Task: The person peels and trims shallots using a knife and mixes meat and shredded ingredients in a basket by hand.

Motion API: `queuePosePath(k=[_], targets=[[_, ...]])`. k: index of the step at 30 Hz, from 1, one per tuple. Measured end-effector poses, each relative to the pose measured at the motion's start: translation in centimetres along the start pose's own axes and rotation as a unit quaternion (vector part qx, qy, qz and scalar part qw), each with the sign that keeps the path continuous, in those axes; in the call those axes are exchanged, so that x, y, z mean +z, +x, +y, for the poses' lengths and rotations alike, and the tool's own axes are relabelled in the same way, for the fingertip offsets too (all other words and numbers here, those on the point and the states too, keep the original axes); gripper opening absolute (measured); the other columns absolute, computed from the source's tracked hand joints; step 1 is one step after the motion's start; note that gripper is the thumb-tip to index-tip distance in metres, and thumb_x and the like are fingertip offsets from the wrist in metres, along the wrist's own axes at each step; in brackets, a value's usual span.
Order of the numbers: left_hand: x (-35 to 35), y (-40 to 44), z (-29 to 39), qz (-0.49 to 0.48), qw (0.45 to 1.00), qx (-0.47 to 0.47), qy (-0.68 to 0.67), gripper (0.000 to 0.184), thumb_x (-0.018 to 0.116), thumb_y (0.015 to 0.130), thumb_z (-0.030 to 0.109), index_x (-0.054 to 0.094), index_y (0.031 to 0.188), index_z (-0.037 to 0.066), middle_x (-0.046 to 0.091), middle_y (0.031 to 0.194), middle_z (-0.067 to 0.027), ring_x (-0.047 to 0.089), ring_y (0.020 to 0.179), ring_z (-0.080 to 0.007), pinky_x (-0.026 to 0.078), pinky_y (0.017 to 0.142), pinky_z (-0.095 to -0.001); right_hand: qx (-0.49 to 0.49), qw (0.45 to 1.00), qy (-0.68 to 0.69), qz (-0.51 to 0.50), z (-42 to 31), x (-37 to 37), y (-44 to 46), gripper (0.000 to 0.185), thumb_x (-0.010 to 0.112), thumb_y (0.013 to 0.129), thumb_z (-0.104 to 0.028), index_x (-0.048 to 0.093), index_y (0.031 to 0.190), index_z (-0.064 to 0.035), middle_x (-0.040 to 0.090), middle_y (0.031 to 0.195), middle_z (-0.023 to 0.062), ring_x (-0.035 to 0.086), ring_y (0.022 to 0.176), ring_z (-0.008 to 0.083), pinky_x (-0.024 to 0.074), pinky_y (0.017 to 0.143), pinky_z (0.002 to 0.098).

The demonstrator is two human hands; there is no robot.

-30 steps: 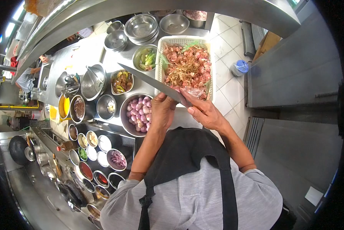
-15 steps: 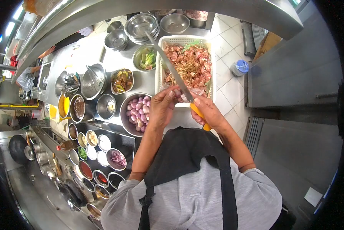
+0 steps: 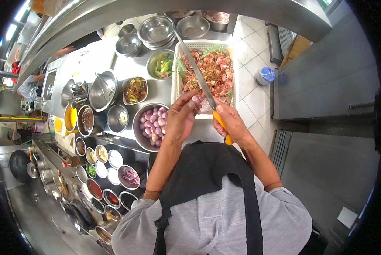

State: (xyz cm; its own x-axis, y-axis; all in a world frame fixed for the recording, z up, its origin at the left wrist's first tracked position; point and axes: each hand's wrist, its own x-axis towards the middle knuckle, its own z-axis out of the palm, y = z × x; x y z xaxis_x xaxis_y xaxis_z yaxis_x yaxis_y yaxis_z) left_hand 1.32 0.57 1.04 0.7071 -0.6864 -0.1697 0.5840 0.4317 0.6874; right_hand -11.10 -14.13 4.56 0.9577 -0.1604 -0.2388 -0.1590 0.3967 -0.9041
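My right hand (image 3: 233,123) is wrapped round the yellow handle of a long knife (image 3: 195,66), whose blade points up and left over a white basket (image 3: 236,80). The basket holds reddish peelings (image 3: 218,63) and a little green. Between the fingers and thumb of my left hand (image 3: 181,117) is a small purple shallot (image 3: 196,100), just left of the blade. Below and left of that hand stands a metal bowl of peeled shallots (image 3: 153,127).
Metal bowls (image 3: 156,29) are stacked at the top, beside a bowl of green vegetables (image 3: 162,66). Small sauce and ingredient containers (image 3: 129,176) stand lower left. A co-worker's arm (image 3: 65,51) shows at upper left. A blue-lidded tub (image 3: 265,75) is on the floor.
The knife has swung from lying across both hands to pointing upward, its handle now in my right hand. My left hand has turned, showing the shallot. The co-worker has shifted.
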Motion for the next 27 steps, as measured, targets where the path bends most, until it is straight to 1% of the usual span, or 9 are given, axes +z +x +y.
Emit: queuePosePath(k=[5, 7, 9, 14, 16, 20, 23, 25, 27], targets=[[-0.3, 0.3, -0.4, 0.003, 1.000, -0.005, -0.021, 0.028, 0.065, 0.095, 0.006, 0.062, 0.123, 0.000, 0.069, 0.116, -0.0131, 0.063, 0.102, -0.0159, 0.049, 0.084, -0.0304, -0.009, 1.000, 0.004, 0.009, 0.6, -0.1, 0.2, 0.063, 0.042, 0.107, -0.042, 0.030, 0.157, -0.0054, 0.045, 0.063, -0.0003, 0.038, 0.048, 0.0058, 0.0331, 0.041, 0.0206], [0.0, 0.3, -0.3, 0.020, 0.999, -0.016, -0.043, 0.026, 0.065, 0.095, 0.005, 0.062, 0.120, 0.000, 0.069, 0.115, -0.0132, 0.063, 0.100, -0.0160, 0.048, 0.084, -0.0304, -0.013, 1.000, 0.002, 0.013, 0.7, -0.1, 0.2, 0.063, 0.042, 0.108, -0.042, 0.029, 0.157, -0.0054, 0.045, 0.063, -0.0001, 0.038, 0.048, 0.0058, 0.0331, 0.041, 0.0207], [0.5, 0.2, -0.2, 0.018, 0.999, -0.007, -0.041, 0.026, 0.063, 0.095, 0.005, 0.062, 0.121, 0.000, 0.069, 0.113, -0.0122, 0.063, 0.098, -0.0162, 0.048, 0.084, -0.0304, -0.009, 1.000, -0.018, 0.009, 1.3, -0.5, 0.3, 0.063, 0.041, 0.108, -0.042, 0.028, 0.158, -0.0055, 0.045, 0.063, 0.0001, 0.038, 0.048, 0.0059, 0.0332, 0.041, 0.0208], [-0.1, 0.4, -0.6, 0.008, 1.000, 0.011, -0.020, 0.028, 0.059, 0.097, 0.004, 0.061, 0.124, -0.002, 0.069, 0.107, -0.0095, 0.063, 0.096, -0.0165, 0.048, 0.085, -0.0303, -0.012, 1.000, -0.002, 0.016, 1.3, -0.4, 0.3, 0.062, 0.041, 0.108, -0.042, 0.029, 0.158, -0.0063, 0.044, 0.063, -0.0002, 0.038, 0.048, 0.0058, 0.0335, 0.041, 0.0207], [-0.2, 0.8, -0.4, 0.042, 0.999, -0.021, -0.020, 0.031, 0.059, 0.097, 0.005, 0.060, 0.126, -0.005, 0.068, 0.104, -0.0083, 0.063, 0.096, -0.0164, 0.048, 0.085, -0.0301, -0.009, 1.000, 0.004, 0.022, 1.1, -0.4, 0.3, 0.062, 0.041, 0.108, -0.042, 0.029, 0.158, -0.0067, 0.044, 0.063, -0.0004, 0.038, 0.047, 0.0057, 0.0336, 0.041, 0.0207], [-0.6, 0.6, -0.3, 0.021, 0.998, -0.006, -0.057, 0.032, 0.060, 0.097, 0.004, 0.060, 0.127, -0.007, 0.069, 0.106, -0.0094, 0.063, 0.095, -0.0164, 0.048, 0.084, -0.0300, -0.013, 0.999, -0.008, 0.029, 1.0, -0.5, 0.4, 0.061, 0.040, 0.108, -0.043, 0.030, 0.158, -0.0093, 0.043, 0.062, -0.0012, 0.037, 0.047, 0.0054, 0.0333, 0.041, 0.0206], [-0.7, 0.8, -0.5, 0.032, 0.999, -0.005, -0.040, 0.033, 0.059, 0.097, 0.004, 0.060, 0.128, -0.006, 0.069, 0.109, -0.0108, 0.065, 0.098, -0.0182, 0.049, 0.083, -0.0306, -0.016, 0.998, -0.021, 0.050, 1.2, -0.5, 0.6, 0.061, 0.040, 0.108, -0.043, 0.030, 0.158, -0.0100, 0.043, 0.061, -0.0015, 0.037, 0.046, 0.0053, 0.0329, 0.041, 0.0205], [-0.9, 0.9, -0.6, 0.037, 0.999, -0.016, 0.002, 0.033, 0.060, 0.097, 0.005, 0.060, 0.129, -0.006, 0.069, 0.112, -0.0122, 0.066, 0.103, -0.0196, 0.049, 0.083, -0.0309, -0.021, 0.997, -0.027, 0.068, 1.1, -0.5, 0.7, 0.061, 0.040, 0.108, -0.043, 0.030, 0.158, -0.0098, 0.043, 0.061, -0.0015, 0.037, 0.046, 0.0053, 0.0327, 0.041, 0.0205], [-0.9, 1.1, -0.6, 0.049, 0.999, -0.013, 0.008, 0.032, 0.061, 0.097, 0.005, 0.060, 0.127, -0.005, 0.069, 0.112, -0.0127, 0.066, 0.104, -0.0207, 0.051, 0.084, -0.0314, -0.031, 0.994, 0.004, 0.103, 0.8, -0.5, 0.8, 0.061, 0.040, 0.108, -0.044, 0.031, 0.157, -0.0087, 0.043, 0.061, -0.0013, 0.037, 0.045, 0.0056, 0.0329, 0.042, 0.0204]])
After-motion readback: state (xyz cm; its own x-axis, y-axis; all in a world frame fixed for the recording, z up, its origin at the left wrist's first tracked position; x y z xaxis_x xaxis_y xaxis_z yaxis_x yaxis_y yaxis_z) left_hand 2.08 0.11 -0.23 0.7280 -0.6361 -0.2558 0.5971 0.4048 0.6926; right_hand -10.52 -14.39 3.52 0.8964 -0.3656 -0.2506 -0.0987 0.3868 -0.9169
